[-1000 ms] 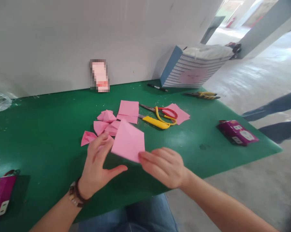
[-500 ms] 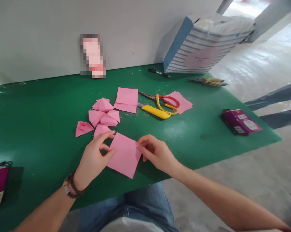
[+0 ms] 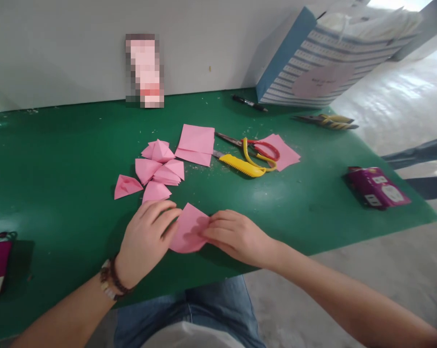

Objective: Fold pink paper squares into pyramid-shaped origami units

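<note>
Between my two hands, near the table's front edge, a square of pink paper point(image 3: 190, 227) is bent, its lower edge curving upward. My left hand point(image 3: 148, 237) grips its left side between thumb and fingers. The fingers of my right hand point(image 3: 240, 237) pinch its right side. Just beyond my left hand lie several folded pink paper pieces point(image 3: 158, 171). A small stack of flat pink squares point(image 3: 196, 140) sits behind them, touching the red-handled scissors point(image 3: 254, 145) and a yellow-handled cutter point(image 3: 242, 166).
More pink squares point(image 3: 282, 152) lie under the scissors' handles. Farther back are a black pen point(image 3: 249, 103), yellow-handled pliers point(image 3: 327, 121) and a striped paper bag point(image 3: 313, 67). Purple packs point(image 3: 380, 187) rest at both ends of the green table point(image 3: 66, 159).
The pink paper has gone from flat to bent between my hands. My right hand has brought its side inward and upward. The view has shifted slightly.
</note>
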Available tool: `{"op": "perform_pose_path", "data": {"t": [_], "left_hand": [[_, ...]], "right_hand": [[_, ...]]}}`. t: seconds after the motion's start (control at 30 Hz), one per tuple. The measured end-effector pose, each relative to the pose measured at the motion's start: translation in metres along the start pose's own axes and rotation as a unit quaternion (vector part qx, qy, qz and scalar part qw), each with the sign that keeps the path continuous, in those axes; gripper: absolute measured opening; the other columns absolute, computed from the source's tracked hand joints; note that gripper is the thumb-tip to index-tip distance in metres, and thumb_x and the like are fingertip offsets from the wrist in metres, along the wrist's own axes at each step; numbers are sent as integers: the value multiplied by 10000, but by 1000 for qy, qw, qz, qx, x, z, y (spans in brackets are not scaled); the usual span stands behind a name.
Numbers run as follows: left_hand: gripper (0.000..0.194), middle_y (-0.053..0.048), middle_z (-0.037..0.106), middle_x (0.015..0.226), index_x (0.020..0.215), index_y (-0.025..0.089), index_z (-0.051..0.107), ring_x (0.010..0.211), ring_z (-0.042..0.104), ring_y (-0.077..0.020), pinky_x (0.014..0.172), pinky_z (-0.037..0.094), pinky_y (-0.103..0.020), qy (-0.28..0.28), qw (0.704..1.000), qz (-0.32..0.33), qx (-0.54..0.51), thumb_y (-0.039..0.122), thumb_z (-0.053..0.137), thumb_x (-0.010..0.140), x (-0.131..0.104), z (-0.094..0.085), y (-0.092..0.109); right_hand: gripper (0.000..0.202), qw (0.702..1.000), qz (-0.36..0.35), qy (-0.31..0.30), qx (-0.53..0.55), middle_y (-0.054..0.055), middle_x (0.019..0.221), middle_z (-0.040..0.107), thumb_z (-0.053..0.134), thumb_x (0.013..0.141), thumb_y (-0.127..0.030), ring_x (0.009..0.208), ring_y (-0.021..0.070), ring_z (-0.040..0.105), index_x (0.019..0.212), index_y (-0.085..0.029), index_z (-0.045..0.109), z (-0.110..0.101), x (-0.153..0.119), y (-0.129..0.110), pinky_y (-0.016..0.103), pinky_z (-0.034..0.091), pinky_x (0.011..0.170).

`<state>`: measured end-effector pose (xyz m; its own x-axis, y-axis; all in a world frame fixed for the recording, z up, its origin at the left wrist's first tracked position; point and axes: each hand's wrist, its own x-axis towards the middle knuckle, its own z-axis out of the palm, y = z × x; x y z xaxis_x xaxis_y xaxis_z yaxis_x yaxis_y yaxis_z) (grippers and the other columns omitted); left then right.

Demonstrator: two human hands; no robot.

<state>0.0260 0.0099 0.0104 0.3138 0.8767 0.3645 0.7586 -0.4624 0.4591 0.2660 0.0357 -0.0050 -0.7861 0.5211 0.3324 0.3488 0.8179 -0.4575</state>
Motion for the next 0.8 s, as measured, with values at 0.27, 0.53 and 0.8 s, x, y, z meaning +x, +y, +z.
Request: {"op": "perform_pose_path", "data": {"t": [0.27, 0.53, 0.8], "left_hand": [[169, -98, 707, 996, 1020, 105, 665, 919, 633, -219, 819, 565, -352, -6, 989, 145, 40, 66, 574, 883, -10, 15, 17], [255, -108, 702, 1149, 1107, 87, 677, 1017, 632, -243, 888, 575, -398, -86, 987, 120, 60, 45, 526, 906, -20, 27, 12], [258, -112, 699, 1158, 1063, 114, 697, 1023, 644, -241, 906, 577, -390, -90, 989, 102, 57, 56, 485, 926, -17, 28, 13]], "right_hand": [[495, 986, 158, -17, 47, 63, 1066, 703, 535, 865, -68, 849, 166, 689, 1335, -222, 520, 5, 17, 7, 282, 580, 704], [254, 987, 135, 51, 69, 73, 929, 676, 486, 933, -107, 805, 141, 665, 1076, -167, 687, 11, 14, 13, 245, 583, 688], [255, 985, 158, 44, 49, 59, 904, 672, 483, 948, -137, 754, 135, 658, 1100, -193, 680, 15, 11, 12, 243, 585, 650]]}}
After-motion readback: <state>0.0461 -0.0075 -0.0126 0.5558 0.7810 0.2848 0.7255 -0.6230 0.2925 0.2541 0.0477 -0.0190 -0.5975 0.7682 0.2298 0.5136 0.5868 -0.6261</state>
